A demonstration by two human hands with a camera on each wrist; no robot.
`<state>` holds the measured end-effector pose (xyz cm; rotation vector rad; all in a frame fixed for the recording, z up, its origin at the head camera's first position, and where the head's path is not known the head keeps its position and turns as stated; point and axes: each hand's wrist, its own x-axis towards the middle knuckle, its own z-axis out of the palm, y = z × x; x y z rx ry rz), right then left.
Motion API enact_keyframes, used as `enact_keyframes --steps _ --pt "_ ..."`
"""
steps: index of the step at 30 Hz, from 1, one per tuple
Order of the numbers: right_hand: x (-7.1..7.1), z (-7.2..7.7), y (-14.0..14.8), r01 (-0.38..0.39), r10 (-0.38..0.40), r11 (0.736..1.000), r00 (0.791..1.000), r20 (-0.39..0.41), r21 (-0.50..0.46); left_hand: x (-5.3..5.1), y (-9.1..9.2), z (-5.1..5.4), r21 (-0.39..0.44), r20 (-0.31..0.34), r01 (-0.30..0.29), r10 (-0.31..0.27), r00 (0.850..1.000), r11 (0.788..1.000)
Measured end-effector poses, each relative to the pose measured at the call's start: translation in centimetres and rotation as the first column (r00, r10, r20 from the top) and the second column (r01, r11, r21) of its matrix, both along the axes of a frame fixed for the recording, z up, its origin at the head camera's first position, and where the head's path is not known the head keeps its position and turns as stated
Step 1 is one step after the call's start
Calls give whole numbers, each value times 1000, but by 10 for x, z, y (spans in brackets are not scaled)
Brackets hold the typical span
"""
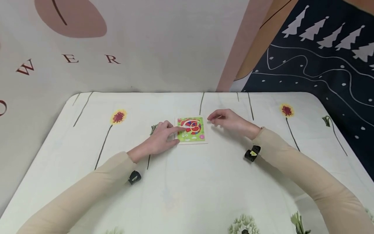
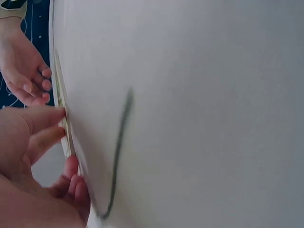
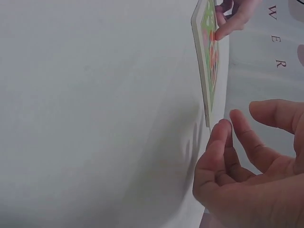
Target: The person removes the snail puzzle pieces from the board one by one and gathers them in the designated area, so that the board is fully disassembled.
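Observation:
A thin square picture board [image 1: 191, 138] lies on the table, mostly green with a round red, blue and white spiral figure and small flowers. The left hand [image 1: 162, 136] rests at its left side. Its index finger reaches straight onto the picture, and the thumb touches near the lower left corner. In the left wrist view, other fingers bend against the cloth beside the board's edge. Just off the board's right side hovers the right hand [image 1: 229, 122], fingers loosely bent. Nothing shows between these fingers in the right wrist view.
A white tablecloth [image 1: 175, 188] printed with flowers and stems covers the table. Behind it stands a pale wall [image 1: 163, 65] with printed letters. A dark blue cloth [image 1: 315, 74] with white trees hangs at the right. Both wrists carry small black devices.

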<state>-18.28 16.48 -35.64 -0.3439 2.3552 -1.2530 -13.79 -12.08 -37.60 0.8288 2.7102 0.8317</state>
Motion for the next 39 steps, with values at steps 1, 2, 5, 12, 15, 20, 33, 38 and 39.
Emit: enact_keyframes --steps 1,2,5,12,15,20,33,38,39 --pt "-1 0 -1 -7 7 1000 1000 -6 -14 0 0 0 4 -2 -1 1 1000 1000" --pt "-1 1 -1 -17 17 999 1000 -13 -30 0 0 0 6 -4 -3 4 1000 1000" --pt "-3 0 -4 -49 46 997 998 -38 -63 0 1 -1 15 -5 -11 11 1000 1000" --pt "-4 0 -19 -90 85 994 994 -75 -59 -2 -2 -2 21 18 -4 4 1000 1000" --pt "-4 -1 -27 -106 103 994 988 -116 -22 -4 -4 -2 35 34 8 -9 999 999" --pt "-5 -6 -39 -120 127 991 981 -146 53 -9 -7 -3 80 93 11 -19 995 997" --pt "-14 -4 -67 -165 182 979 971 -153 121 -13 -12 -7 154 162 -7 -18 987 988" --pt "-22 -5 -77 -185 205 972 969 -140 147 -14 -12 -8 168 176 0 -30 984 986" --pt "-24 -5 -78 -188 210 970 968 -137 153 -13 -12 -8 168 177 2 -32 984 986"
